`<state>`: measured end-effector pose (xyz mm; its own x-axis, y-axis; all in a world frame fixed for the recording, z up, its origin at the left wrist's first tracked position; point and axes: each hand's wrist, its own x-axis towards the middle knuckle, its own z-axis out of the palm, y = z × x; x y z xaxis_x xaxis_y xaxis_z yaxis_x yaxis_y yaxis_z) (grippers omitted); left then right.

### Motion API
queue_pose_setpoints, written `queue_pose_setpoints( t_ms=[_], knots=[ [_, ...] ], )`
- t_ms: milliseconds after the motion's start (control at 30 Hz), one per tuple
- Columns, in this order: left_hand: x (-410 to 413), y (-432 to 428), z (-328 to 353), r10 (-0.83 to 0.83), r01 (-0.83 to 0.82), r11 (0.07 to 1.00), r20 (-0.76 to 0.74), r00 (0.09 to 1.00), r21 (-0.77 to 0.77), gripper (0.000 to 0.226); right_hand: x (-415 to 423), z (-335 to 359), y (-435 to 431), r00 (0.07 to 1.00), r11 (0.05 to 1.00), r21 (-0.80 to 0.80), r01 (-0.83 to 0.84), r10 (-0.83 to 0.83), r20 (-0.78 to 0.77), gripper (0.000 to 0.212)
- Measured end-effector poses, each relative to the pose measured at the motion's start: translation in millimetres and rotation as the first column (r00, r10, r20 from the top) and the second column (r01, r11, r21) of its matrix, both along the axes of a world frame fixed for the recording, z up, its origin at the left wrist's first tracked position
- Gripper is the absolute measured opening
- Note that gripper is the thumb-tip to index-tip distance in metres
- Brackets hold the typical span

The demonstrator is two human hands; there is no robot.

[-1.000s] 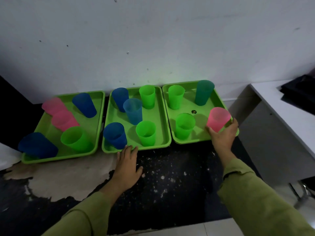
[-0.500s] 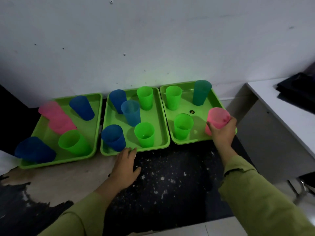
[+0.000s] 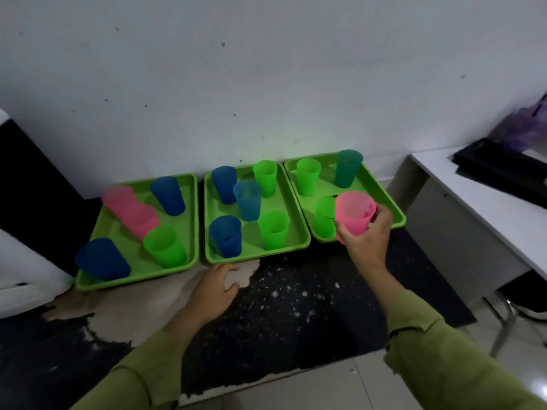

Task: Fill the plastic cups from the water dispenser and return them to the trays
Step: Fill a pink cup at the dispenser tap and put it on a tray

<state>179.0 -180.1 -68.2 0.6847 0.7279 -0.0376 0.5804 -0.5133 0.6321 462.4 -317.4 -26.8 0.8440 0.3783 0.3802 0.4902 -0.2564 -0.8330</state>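
Three shallow rectangular trays of glossy green plastic with rolled rims and rounded corners, side by side against a matte white wall [image 3: 266,69]: left tray [image 3: 133,280], middle tray [image 3: 299,220], right tray [image 3: 395,207]. On them, tapered translucent plastic cups in blue, green and pink, mouths up. Right tray carries a teal cup [image 3: 347,170] and a green cup [image 3: 307,177] at the back, and another green cup [image 3: 324,221] near the front. Surface [image 3: 296,306] beneath is black, flecked white, with a pale worn patch at the left. Right hand [image 3: 367,244] reaches forward from an olive sleeve [image 3: 444,359], thumb and fingers curled around the lower wall of the pink cup [image 3: 353,213]. The cup sits over the right tray's front edge, just beside the front green cup, mouth tipped slightly toward the camera; its base is hidden, so contact with the tray cannot be told. Left hand [image 3: 214,291] rests palm-down on the surface just in front of the middle tray, fingers loosely bent, holding nothing.
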Motion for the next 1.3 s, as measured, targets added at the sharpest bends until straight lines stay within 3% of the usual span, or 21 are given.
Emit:
queue_pose_setpoints(
  t_ms=[267, 533, 900, 1300],
  knots=[
    [-115, 41, 0, 0.112, -0.113, 0.994, 0.082, 0.990, -0.002, 0.030, -118, 5, 35, 0.985, 0.989, -0.023, -0.148, 0.149, 0.085, 0.080],
    [-246, 119, -5, 0.096, -0.101, 0.994, 0.092, 0.991, 0.050, 0.028, -265, -10, 109, 0.983, 0.987, 0.046, -0.151, 0.145, 0.114, 0.075],
    [-420, 175, -10, 0.168, -0.169, 0.986, 0.073, 0.983, 0.005, 0.028, -469, -21, 208, 0.948, 0.952, 0.059, -0.300, 0.304, -0.094, 0.070],
    [-517, 223, -14, 0.401, -0.403, 0.915, 0.182, 0.898, -0.024, 0.023, -611, -45, 282, 0.737, 0.772, 0.006, -0.636, 0.610, -0.292, 0.070]
  ],
)
